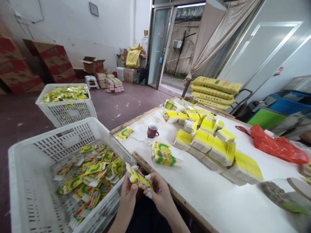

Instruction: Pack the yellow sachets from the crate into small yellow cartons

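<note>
We see a bright room. Daylight comes in through the glass door point(159, 45) at the back, and the white desk point(206, 194) glows softly. Shadows are soft and small; it is darkest under the desk. The packet point(138, 179) near us looks clear. Straight lines bend at the edges, and the right wall point(267, 48) leans. Far things look a little fuzzy.

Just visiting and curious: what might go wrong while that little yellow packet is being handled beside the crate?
1. The left hand and right hand hold the yellow packet by the gap between white crate and table; a loose grip could drop it to the floor.
2. The fanned pile lies near the table edge; an arm might sweep it off.
3. The mug stands among paper goods; tipped, it may stain them.
</note>
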Motion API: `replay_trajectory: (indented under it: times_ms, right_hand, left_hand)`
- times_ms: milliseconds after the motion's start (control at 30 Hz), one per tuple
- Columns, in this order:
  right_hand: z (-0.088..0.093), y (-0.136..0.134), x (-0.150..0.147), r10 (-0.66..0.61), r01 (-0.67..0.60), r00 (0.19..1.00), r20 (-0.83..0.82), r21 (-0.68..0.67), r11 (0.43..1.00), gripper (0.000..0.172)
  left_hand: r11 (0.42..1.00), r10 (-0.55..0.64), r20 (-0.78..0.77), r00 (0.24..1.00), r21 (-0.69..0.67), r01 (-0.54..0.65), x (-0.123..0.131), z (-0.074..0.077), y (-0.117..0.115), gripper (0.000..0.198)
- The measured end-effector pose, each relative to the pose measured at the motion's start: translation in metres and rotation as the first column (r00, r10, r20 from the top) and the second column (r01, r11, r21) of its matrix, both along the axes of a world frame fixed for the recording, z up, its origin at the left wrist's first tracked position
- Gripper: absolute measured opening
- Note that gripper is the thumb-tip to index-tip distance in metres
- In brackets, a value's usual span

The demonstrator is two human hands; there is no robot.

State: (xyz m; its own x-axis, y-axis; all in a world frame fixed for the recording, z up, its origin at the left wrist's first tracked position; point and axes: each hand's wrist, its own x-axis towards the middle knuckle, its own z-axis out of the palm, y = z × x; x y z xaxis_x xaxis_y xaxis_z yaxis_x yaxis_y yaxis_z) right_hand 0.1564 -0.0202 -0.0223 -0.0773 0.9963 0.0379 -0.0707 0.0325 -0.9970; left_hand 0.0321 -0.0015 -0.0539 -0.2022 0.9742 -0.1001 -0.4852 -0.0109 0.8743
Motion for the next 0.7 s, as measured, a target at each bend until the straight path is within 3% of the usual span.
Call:
replay_trajectory:
  times_ms: [167,267,333,433,500,533,600,667,700]
  right_hand:
    - [0.000,0.006,0.021,-0.053,0.045,0.990,0.131,0.069,0.997,0.003]
    - [0.008,0.009,0.037,-0.171,0.067,0.926,0.337,0.299,0.952,0.014]
    - [0.017,0.010,0.044,-0.204,-0.052,0.838,0.506,0.447,0.893,0.022]
    - [0.025,0.006,0.044,-0.142,-0.319,0.696,0.704,0.481,0.817,0.030]
    - [0.020,0.001,0.038,-0.110,-0.364,0.682,0.723,0.465,0.807,0.029]
    - [0.014,-0.001,0.034,-0.137,-0.300,0.714,0.686,0.477,0.826,0.027]
    - [0.000,-0.005,0.029,-0.269,-0.020,0.802,0.532,0.475,0.880,0.038]
    - [-0.010,-0.007,0.024,-0.331,0.208,0.878,0.347,0.346,0.915,0.060]
    - [-0.011,-0.007,0.022,-0.287,0.224,0.923,0.258,0.245,0.943,0.064]
  left_hand:
    - [0.994,-0.104,-0.287,0.952,-0.073,0.087,-0.022,0.005,0.005,0.057]
    - [0.980,-0.168,-0.342,0.925,0.045,0.194,-0.048,0.015,0.015,0.069]
    - [0.937,-0.247,-0.392,0.886,0.136,0.321,-0.063,0.020,0.018,0.081]
    - [0.821,-0.443,-0.591,0.674,0.035,0.570,-0.064,0.028,0.013,0.104]
    - [0.770,-0.509,-0.672,0.538,-0.076,0.634,-0.051,0.033,0.005,0.092]
    - [0.775,-0.504,-0.692,0.516,-0.100,0.624,-0.044,0.035,0.001,0.080]
    - [0.833,-0.430,-0.731,0.530,-0.094,0.546,-0.032,0.036,-0.006,0.064]
    - [0.880,-0.331,-0.776,0.537,-0.049,0.472,-0.025,0.030,-0.011,0.066]
    - [0.893,-0.287,-0.797,0.531,-0.021,0.450,-0.023,0.025,-0.013,0.070]
